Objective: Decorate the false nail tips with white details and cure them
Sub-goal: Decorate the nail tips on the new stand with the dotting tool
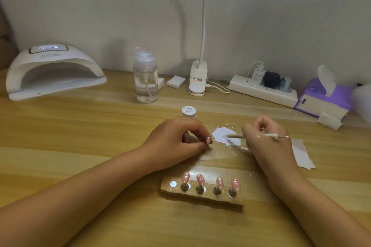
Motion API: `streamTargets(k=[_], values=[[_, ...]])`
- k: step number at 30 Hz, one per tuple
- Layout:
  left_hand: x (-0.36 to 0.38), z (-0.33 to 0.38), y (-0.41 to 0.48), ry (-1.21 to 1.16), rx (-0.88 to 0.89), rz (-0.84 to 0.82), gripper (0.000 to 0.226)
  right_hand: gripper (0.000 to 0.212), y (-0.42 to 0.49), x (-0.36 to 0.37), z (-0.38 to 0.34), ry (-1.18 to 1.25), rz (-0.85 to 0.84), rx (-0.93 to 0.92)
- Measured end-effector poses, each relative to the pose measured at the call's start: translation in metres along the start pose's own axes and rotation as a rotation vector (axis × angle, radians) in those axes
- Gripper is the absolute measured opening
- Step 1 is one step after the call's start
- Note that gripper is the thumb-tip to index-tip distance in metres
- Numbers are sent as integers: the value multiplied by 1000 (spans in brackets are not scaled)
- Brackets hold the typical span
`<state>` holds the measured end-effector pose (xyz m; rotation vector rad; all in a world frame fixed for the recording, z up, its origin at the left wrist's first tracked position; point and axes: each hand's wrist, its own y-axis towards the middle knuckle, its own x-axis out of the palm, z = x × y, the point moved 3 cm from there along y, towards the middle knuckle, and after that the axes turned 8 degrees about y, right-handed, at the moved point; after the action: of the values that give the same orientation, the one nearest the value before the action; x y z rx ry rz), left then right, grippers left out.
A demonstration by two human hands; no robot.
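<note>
My left hand (pixel 176 144) pinches a pink nail tip (pixel 68 140) with white dots, held on its stand just above the table. My right hand (pixel 267 138) grips a thin dotting tool (pixel 236 136) whose point touches a smear of white paint (pixel 225 136) on a clear sheet. Near me a wooden holder (pixel 202 196) carries several pink dotted nail tips (pixel 200 179) on small metal stands; its leftmost slot is vacant. A small white paint jar (pixel 188 111) stands behind my left hand. The white curing lamp (pixel 54 70) sits at the far left.
A clear pump bottle (pixel 145 78) stands at mid back, with white pads (pixel 176 82), a lamp base (pixel 197 80) and a power strip (pixel 263 90) to its right. A purple tissue box (pixel 323 100) is at the far right. A paper scrap (pixel 301 154) lies beside my right hand.
</note>
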<state>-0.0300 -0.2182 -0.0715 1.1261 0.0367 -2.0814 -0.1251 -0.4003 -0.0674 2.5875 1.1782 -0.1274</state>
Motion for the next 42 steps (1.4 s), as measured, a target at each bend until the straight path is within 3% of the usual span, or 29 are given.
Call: streamTargets(k=[9,16,18,24,33,42], values=[[-1,2,-2,24,-5,2,13,19,-1,-4,0,130,88,34],[-1,3,-2,25,-4,4,12,10,-10,-2,-14,253,81,-91],[-1,4,-2,31,4,0,14,16,-15,0,-22,254,40,-128],[-2,4,-2,24,12,-6,20,23,-24,16,-16,452,-32,113],[-1,6,-3,64,69,35,16,22,-28,25,-17,296,-168,68],[0,6,-3,98,88,41,20,25,-28,26,-16,277,-188,76]])
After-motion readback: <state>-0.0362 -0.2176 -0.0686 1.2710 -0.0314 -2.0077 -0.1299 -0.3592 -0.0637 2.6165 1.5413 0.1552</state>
